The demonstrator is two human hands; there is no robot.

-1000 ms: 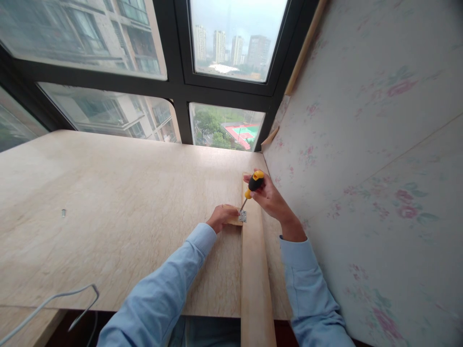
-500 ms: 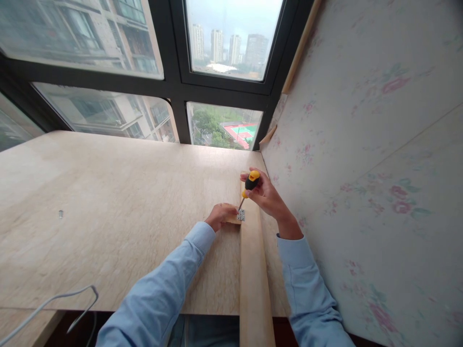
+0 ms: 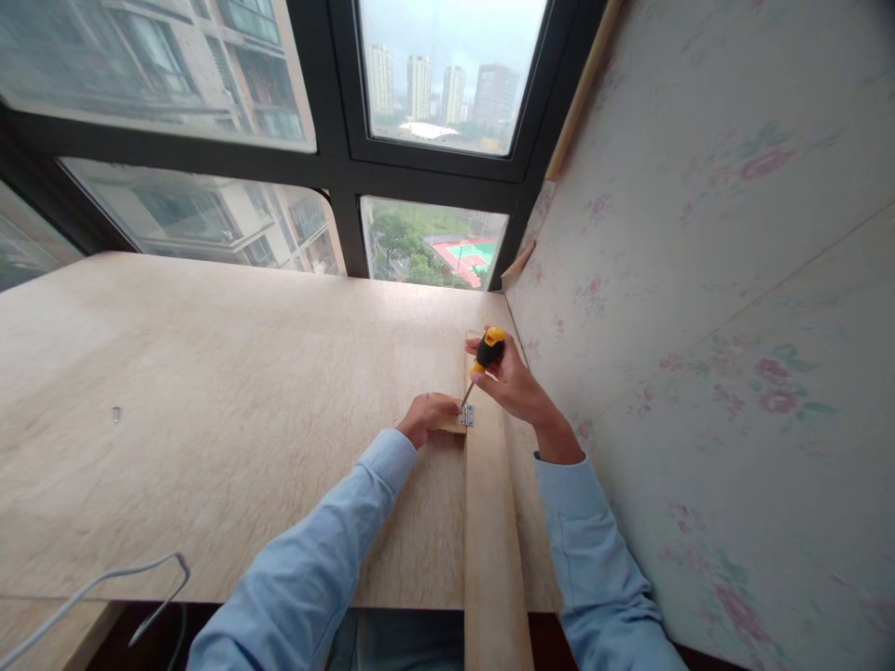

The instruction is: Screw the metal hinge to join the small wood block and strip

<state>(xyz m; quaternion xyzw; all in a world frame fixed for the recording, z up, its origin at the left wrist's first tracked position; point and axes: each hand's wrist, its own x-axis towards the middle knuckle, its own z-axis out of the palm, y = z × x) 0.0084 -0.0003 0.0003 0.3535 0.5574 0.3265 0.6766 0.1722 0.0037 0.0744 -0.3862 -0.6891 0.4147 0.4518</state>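
Note:
A yellow-and-black screwdriver (image 3: 490, 347) is in my right hand (image 3: 516, 380), its shaft slanting down to the left. The tip meets the left leaf of a small silver hinge (image 3: 467, 417); any screw head under it is too small to make out. The hinge spans a long wooden board (image 3: 491, 522) and a short wooden block (image 3: 451, 425) at its left side. My left hand (image 3: 426, 416) is closed around the block, its fingertips close to the hinge.
The marble-patterned sill (image 3: 244, 391) carries the work. A small metal piece (image 3: 117, 414) lies far left. A white cable (image 3: 118, 575) loops over the front edge. The papered wall (image 3: 699, 326) rises close on the right; dark-framed windows (image 3: 342, 168) stand behind.
The screwdriver handle has shifted very slightly right, and my right fingers have changed position a little on it. My left hand, the block and the board stay put.

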